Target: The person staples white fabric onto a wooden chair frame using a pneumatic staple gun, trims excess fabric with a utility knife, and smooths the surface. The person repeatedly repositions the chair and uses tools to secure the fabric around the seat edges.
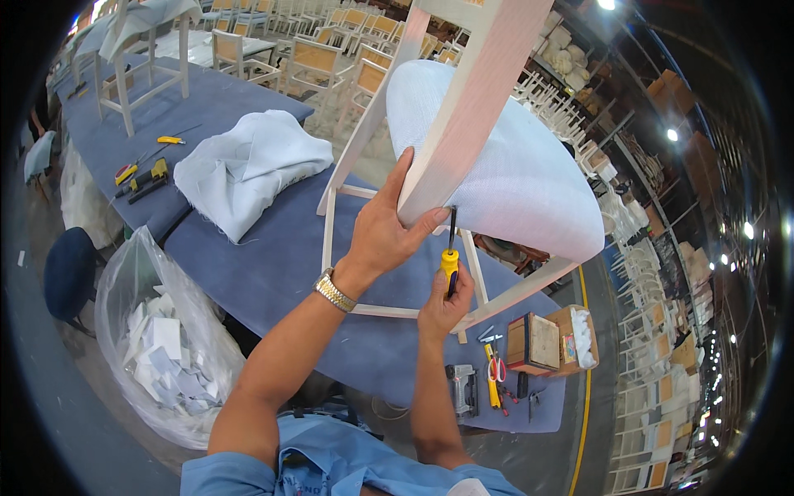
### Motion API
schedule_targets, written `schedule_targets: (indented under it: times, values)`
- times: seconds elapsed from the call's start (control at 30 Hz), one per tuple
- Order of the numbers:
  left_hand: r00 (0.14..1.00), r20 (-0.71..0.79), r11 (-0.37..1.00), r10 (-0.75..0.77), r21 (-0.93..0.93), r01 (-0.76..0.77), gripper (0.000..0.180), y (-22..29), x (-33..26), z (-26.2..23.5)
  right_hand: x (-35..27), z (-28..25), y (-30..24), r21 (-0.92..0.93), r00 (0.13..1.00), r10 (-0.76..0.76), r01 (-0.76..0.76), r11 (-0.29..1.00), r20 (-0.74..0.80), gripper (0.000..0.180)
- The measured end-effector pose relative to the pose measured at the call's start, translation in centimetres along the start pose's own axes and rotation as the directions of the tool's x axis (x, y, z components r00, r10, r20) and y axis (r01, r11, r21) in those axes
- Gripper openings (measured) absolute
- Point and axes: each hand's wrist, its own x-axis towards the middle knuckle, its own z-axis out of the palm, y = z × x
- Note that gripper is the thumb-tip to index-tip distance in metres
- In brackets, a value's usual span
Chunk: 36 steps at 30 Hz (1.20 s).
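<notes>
Closely paired: left hand on a chair, right hand on a screwdriver

We look down past two bare forearms at hands set near each other, not clasped together. The left hand, with a metal wristwatch below it, cups the lower end of a broad, pinkish-white wooden post. One finger stretches up the post's left side; the thumb reaches round toward the chair's pale blue padded seat. The right hand is curled firmly around the yellow-and-dark handle, thumb lying along it.

We cannot see the left hand's other fingers, hidden behind the post. The screwdriver's tip ends just beside the left thumb, by the seat's edge; whether it touches the cloth we cannot tell. The upper edge of our view cuts off the top of the chair, and the chairs crowded far behind are small and hard to separate.

The screwdriver stands nearly vertical in our view, its tip upward and its handle toward the wearer. The post slants from upper right to lower left, and the rounded seat bulges rightward. The chair rests on a blue-grey counter, between crumpled light blue fabric on the left and a worn box at lower right.
</notes>
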Motion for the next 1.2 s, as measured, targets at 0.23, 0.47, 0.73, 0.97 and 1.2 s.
schedule_targets:
  times: [0.23,0.47,0.73,0.97,1.2]
  values:
    - [0.996,0.004,0.996,-0.092,-0.009,0.092,0.095,0.4,-0.4,-0.3,0.7,-2.6,-3.0,0.345,0.796,0.426,-0.582,0.737,0.431,0.023]
    - [0.991,-0.13,0.97,-0.04,0.232,0.069,0.114,4.5,0.7,0.7,2.1,-2.8,-3.4,0.048,0.88,0.32,-0.358,0.932,0.349,0.049]
    - [0.986,-0.161,0.977,-0.032,0.203,0.065,0.118,3.9,1.2,1.2,0.7,-3.6,0.2,0.301,0.804,0.391,-0.548,0.78,0.449,0.061]
    - [0.97,-0.239,0.99,0.031,0.144,0.004,0.079,5.2,-8.7,-2.3,0.6,-8.4,-1.2,-0.022,0.805,0.223,-0.253,0.967,0.55,0.042]
    - [0.468,-0.025,0.468,-0.884,-0.094,0.879,0.026,1.8,-26.8,-13.8,-11.7,-12.5,-2.2,-0.341,0.347,0.388,-0.191,0.921,0.854,0.026]
